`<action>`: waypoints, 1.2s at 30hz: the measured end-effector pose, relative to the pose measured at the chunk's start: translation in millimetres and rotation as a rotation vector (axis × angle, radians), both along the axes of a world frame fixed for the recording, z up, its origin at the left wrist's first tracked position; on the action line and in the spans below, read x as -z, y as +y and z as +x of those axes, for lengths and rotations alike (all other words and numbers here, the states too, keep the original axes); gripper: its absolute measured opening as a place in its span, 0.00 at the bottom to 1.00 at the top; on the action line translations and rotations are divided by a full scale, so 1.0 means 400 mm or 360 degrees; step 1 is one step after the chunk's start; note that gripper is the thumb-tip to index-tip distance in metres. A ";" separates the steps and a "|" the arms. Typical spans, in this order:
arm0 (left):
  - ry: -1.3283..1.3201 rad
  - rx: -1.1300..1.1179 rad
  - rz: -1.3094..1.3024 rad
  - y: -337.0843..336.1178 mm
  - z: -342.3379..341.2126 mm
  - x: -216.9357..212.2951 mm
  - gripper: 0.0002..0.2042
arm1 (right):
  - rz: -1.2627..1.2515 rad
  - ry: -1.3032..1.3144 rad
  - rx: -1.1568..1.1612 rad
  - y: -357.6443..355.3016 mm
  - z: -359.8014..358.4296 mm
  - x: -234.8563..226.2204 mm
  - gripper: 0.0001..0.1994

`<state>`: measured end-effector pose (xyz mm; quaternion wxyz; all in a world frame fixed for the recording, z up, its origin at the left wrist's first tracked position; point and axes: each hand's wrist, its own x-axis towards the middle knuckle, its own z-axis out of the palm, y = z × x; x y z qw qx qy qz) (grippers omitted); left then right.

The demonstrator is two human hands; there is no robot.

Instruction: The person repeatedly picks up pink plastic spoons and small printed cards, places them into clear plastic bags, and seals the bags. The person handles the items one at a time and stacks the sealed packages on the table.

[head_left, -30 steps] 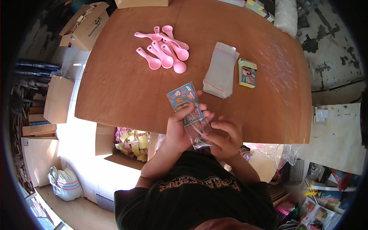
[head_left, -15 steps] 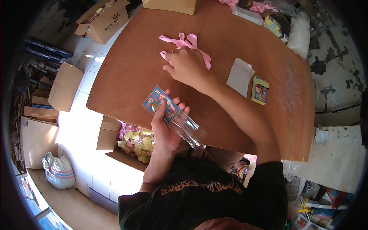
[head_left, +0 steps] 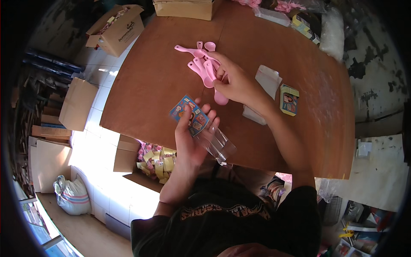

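My left hand [head_left: 187,139] is closed around a clear plastic bag [head_left: 220,143] with a blue printed card [head_left: 191,115] at its upper end; the thumb lies on the card. Farther out, my right hand [head_left: 233,83] has its fingers curled round a pink measuring spoon [head_left: 220,98], whose bowl shows below the thumb. Part of that spoon is hidden by the fingers. Beside these fingertips, several more pink spoons [head_left: 199,70] lie in a loose pile on the brown table [head_left: 150,77].
Right of the pile are flat clear bags [head_left: 267,81] and a stack of printed cards [head_left: 289,100]. An open carton [head_left: 126,158] of packed pink pieces sits below the table's near left edge. Another cardboard box [head_left: 184,9] stands at the far edge.
My right hand has shifted right and nearer, uncovering more of the spoon pile, and now has a spoon in its fingers. My left hand still holds the bag, moved slightly right.
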<state>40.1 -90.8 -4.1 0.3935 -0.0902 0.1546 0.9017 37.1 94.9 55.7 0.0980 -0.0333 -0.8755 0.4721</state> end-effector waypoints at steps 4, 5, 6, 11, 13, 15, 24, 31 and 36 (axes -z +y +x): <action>-0.0074 0.0169 0.0056 0.072 -0.014 -0.018 0.17 | 0.0103 0.0025 0.0174 0.074 0.217 -0.037 0.27; -0.0101 0.0205 0.0101 0.088 -0.018 -0.022 0.17 | -0.0082 0.0061 0.0262 0.072 0.262 -0.029 0.23; -0.0092 0.0235 0.0111 0.109 -0.023 -0.023 0.17 | -0.0117 0.0102 0.0327 0.063 0.313 -0.039 0.22; -0.0296 0.0331 0.0196 0.181 -0.028 -0.036 0.20 | 0.0350 0.0648 0.0346 0.023 0.491 -0.046 0.18; -0.0300 0.0353 0.0229 0.190 -0.023 -0.029 0.21 | 0.0639 0.0799 0.0217 0.017 0.519 -0.060 0.17; -0.0309 0.0365 0.0267 0.193 -0.019 -0.019 0.21 | 0.0907 0.1023 0.0133 0.009 0.532 -0.071 0.16; -0.0222 0.0365 0.0129 0.192 0.054 -0.064 0.19 | 0.1320 0.1032 0.0213 -0.018 0.492 -0.053 0.15; -0.0119 0.0703 0.0250 0.173 0.098 -0.073 0.28 | 0.1060 0.0980 0.0286 -0.025 0.456 -0.050 0.12; 0.0457 0.0212 -0.0022 0.131 0.115 -0.078 0.34 | 0.1252 0.0758 0.0738 -0.015 0.497 -0.261 0.08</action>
